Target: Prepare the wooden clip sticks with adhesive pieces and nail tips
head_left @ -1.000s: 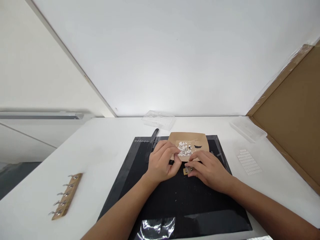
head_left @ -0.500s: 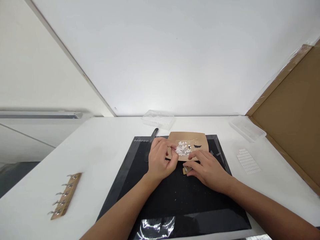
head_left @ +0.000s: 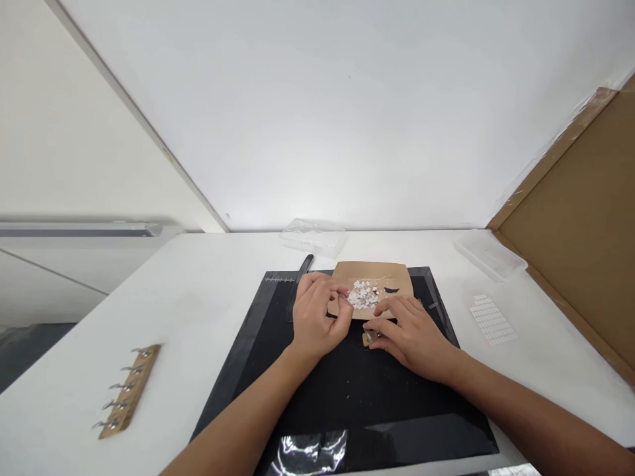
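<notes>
My left hand is closed, thumb and forefinger pinched together at the left side of a pile of small white pieces. Whatever sits between those fingertips is too small to make out. The pile lies on a tan sheet, together with thin pale sticks and a small dark curved sliver. Just in front of the sheet, my right hand grips a small wooden block with a metal clip between thumb and forefinger; the fingers partly cover it.
A black mat lies under both hands, with a dark flat strip behind my left hand. Clear plastic boxes stand at the back. A wooden strip with several metal clips lies left; a sheet of white pieces lies right.
</notes>
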The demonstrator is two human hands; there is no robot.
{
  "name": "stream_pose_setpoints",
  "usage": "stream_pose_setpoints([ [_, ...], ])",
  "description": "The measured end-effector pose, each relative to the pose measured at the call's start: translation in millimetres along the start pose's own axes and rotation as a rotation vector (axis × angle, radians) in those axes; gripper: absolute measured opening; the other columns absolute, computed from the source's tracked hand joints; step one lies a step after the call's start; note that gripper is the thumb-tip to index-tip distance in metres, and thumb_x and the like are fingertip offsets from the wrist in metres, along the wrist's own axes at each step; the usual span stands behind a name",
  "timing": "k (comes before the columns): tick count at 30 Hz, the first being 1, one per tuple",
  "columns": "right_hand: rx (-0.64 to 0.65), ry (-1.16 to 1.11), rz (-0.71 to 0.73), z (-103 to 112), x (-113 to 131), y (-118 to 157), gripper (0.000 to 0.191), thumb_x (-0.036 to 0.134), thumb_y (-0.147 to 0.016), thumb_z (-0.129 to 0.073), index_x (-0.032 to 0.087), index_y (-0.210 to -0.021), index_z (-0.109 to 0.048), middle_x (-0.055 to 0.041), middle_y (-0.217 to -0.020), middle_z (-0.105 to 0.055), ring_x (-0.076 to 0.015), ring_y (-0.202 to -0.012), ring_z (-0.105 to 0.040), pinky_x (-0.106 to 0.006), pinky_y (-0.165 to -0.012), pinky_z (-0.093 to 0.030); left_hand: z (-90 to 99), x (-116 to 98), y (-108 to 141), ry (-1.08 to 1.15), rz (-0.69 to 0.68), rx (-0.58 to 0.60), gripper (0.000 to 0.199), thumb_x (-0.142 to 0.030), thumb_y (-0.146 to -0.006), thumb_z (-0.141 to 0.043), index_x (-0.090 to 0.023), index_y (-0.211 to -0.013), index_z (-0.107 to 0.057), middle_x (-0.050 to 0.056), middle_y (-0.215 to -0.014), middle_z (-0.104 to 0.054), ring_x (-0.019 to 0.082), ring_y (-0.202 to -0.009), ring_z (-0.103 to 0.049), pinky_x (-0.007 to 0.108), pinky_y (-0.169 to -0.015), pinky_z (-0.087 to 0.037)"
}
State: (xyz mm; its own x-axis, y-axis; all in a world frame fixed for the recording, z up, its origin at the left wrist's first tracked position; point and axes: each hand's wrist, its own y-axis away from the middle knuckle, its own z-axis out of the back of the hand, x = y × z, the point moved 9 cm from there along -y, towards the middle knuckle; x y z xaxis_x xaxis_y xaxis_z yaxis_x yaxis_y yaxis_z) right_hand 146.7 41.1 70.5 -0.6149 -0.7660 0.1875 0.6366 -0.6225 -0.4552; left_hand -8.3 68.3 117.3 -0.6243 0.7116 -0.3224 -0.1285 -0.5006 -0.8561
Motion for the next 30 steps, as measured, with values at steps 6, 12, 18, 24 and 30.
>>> stream_pose_setpoints([
  [6,0.004,-0.011,0.000,-1.8,1.0,0.7,0.021,0.030,-0.103,-0.068,0.019,-0.122,-0.068,-0.0117,-0.118,-0.067,-0.0268,-0.112,-0.063,-0.043,-0.093,-0.050,-1.5,0.5,1.3,0.001,0.001,0.012,0.019,-0.003,-0.084,-0.058,-0.021,-0.089,-0.060,0.002,-0.077,-0.065,0.022,-0.080,-0.055,0.038,-0.074,-0.051],
  [12,0.004,-0.011,-0.003,-3.1,-0.7,1.1,0.022,0.032,-0.104,-0.068,0.020,-0.122,-0.069,-0.0118,-0.118,-0.067,-0.0269,-0.112,-0.063,-0.044,-0.093,-0.050,-0.9,0.2,1.2,0.013,0.004,0.006,0.020,-0.002,-0.083,-0.059,-0.021,-0.089,-0.060,0.001,-0.077,-0.064,0.021,-0.078,-0.055,0.038,-0.074,-0.050],
  [18,0.002,-0.011,-0.004,-1.3,-0.2,0.5,0.022,0.030,-0.102,-0.070,0.020,-0.121,-0.069,-0.0112,-0.117,-0.067,-0.0266,-0.110,-0.063,-0.044,-0.093,-0.050,-2.0,0.7,0.7,0.018,0.012,0.019,0.020,-0.002,-0.083,-0.059,-0.021,-0.088,-0.060,0.001,-0.077,-0.064,0.021,-0.077,-0.055,0.038,-0.074,-0.050],
  [24,0.005,-0.011,-0.003,-3.7,0.2,1.5,0.022,0.031,-0.101,-0.070,0.020,-0.120,-0.069,-0.0108,-0.116,-0.067,-0.0263,-0.110,-0.063,-0.043,-0.093,-0.050,-2.6,-0.5,0.3,0.028,0.000,0.023,0.020,-0.003,-0.084,-0.059,-0.021,-0.089,-0.060,0.001,-0.077,-0.064,0.021,-0.077,-0.054,0.039,-0.075,-0.050],
  [30,0.000,-0.024,-0.016,-3.0,-1.2,1.3,0.020,0.032,-0.102,-0.070,0.020,-0.118,-0.069,-0.0105,-0.115,-0.066,-0.0263,-0.109,-0.063,-0.043,-0.093,-0.049,-2.7,0.2,0.4,0.023,0.005,0.025,0.020,-0.002,-0.084,-0.058,-0.021,-0.089,-0.060,0.001,-0.077,-0.064,0.021,-0.078,-0.055,0.038,-0.075,-0.050],
])
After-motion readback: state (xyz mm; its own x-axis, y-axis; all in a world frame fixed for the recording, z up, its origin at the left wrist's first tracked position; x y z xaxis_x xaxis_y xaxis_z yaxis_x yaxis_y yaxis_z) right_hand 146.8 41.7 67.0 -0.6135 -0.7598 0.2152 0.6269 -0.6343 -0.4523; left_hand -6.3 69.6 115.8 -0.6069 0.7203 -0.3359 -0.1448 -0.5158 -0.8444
